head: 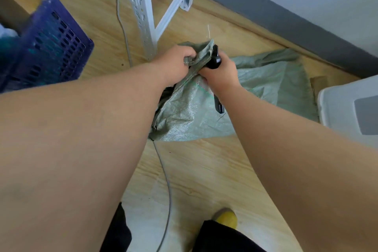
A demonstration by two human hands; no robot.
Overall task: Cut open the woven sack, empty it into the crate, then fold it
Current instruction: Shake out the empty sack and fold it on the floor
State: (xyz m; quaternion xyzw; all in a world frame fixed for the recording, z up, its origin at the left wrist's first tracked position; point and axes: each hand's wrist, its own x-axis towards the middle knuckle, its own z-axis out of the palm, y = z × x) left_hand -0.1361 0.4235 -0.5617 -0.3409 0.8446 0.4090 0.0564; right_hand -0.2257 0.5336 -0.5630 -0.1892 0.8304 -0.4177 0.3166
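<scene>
While left hand grips sack (green), right hand holds cutter.

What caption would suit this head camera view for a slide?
Left hand grips the green woven sack's bunched top while right hand holds a black-handled cutter against it.

Bare forearms, sleeveless; black trousers; yellow shoe, possibly slipper.
</scene>
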